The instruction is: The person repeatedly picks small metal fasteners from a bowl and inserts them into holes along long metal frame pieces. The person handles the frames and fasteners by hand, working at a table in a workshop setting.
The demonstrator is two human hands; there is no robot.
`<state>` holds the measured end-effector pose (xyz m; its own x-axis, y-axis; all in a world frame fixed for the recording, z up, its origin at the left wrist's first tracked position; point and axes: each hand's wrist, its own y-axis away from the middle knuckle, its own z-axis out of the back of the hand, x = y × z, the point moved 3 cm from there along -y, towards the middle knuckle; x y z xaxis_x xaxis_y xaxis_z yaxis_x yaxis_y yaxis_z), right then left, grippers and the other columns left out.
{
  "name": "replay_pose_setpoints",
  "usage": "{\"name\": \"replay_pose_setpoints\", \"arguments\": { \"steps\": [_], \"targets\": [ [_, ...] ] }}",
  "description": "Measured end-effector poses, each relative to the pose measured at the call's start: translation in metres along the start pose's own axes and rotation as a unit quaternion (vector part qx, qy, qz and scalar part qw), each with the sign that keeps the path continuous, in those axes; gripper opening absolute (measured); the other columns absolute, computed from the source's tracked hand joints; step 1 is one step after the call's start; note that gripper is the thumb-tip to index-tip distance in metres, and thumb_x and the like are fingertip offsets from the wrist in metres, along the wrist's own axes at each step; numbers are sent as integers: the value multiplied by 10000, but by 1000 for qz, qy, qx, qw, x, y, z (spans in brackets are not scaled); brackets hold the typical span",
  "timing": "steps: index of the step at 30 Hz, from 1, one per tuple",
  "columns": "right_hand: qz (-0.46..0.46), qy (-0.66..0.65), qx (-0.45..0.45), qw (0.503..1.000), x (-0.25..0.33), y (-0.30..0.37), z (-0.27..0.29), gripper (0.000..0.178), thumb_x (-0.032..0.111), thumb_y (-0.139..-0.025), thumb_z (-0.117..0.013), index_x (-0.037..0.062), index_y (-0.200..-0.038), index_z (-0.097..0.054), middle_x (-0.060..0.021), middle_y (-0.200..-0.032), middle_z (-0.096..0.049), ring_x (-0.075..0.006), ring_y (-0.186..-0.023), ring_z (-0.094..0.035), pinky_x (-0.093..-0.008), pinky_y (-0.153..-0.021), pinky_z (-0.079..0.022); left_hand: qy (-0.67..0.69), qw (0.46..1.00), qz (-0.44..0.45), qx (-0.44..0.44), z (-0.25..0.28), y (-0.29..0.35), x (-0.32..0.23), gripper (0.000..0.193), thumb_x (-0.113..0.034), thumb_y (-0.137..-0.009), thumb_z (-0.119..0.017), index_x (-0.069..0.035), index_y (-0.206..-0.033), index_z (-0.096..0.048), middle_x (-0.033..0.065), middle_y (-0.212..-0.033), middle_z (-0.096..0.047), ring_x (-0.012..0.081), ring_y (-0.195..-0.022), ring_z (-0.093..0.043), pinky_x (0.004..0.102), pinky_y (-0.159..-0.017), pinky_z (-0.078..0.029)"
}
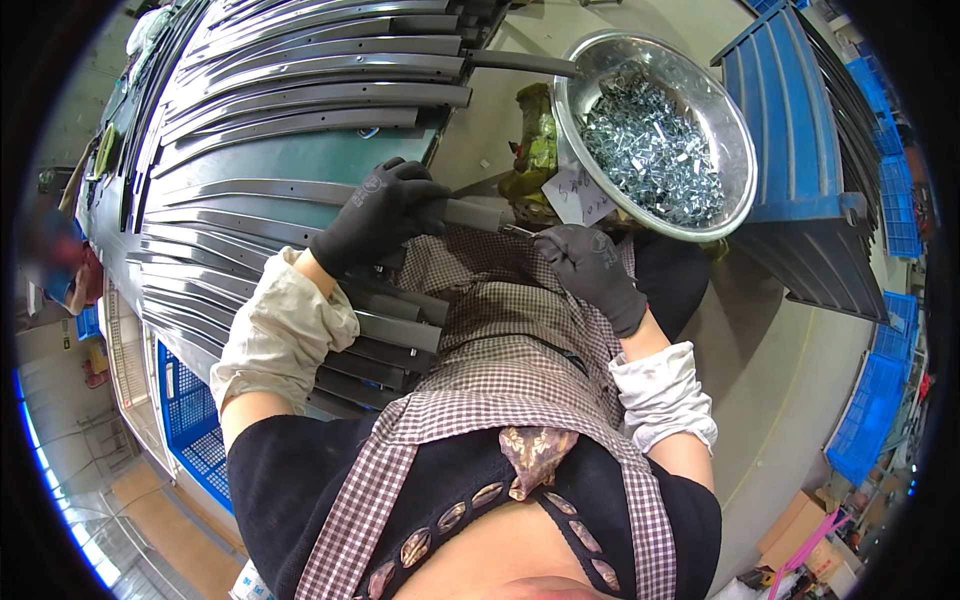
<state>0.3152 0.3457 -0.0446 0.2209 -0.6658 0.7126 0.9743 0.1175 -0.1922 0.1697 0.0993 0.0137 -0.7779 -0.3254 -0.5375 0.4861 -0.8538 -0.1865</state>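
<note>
My left hand (380, 215), in a dark work glove, is closed around a long dark grey strip (472, 215) near its end, which points toward my right hand. Also gloved, my right hand (592, 272) is closed, with a small shiny metal piece (517, 231) between its fingertips and the strip's end. Whether that piece sits inside the strip cannot be seen. More dark strips (215, 245) lie side by side on the green tabletop (290, 157) around my left forearm. Beyond my right hand stands a metal bowl (745, 190) heaped with small shiny metal clips (650, 145).
Another strip (520, 62) reaches from the far stack (330, 65) to the bowl's rim. A marked piece of card (575, 198) leans below the bowl. At right stands a blue rack (780, 110); blue crates (870, 420) line the far right. A person (75, 265) is at the far left.
</note>
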Motion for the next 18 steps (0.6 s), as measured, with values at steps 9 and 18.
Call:
{"name": "replay_pose_setpoints", "arguments": {
  "steps": [9,18],
  "targets": [
    [24,124,28,992,40,-27,-8,166,215,-877,-658,60,-930,-683,-119,-876,-690,-305,-786,-680,-403,-666,-548,-5,1000,-1,12,-4,3,4,367,-207,-703,-814,-59,-1029,-730,97,-944,-656,311,-925,-581,421,-845,-471],
    [86,97,-46,991,25,-12,18,235,315,-889,-675,81,-863,-667,-119,-793,-679,-291,-688,-682,-407,-606,-540,29,998,20,47,7,13,14,294,-168,-736,-772,-62,-1008,-734,104,-943,-660,315,-871,-632,414,-811,-514]
  ]
}}
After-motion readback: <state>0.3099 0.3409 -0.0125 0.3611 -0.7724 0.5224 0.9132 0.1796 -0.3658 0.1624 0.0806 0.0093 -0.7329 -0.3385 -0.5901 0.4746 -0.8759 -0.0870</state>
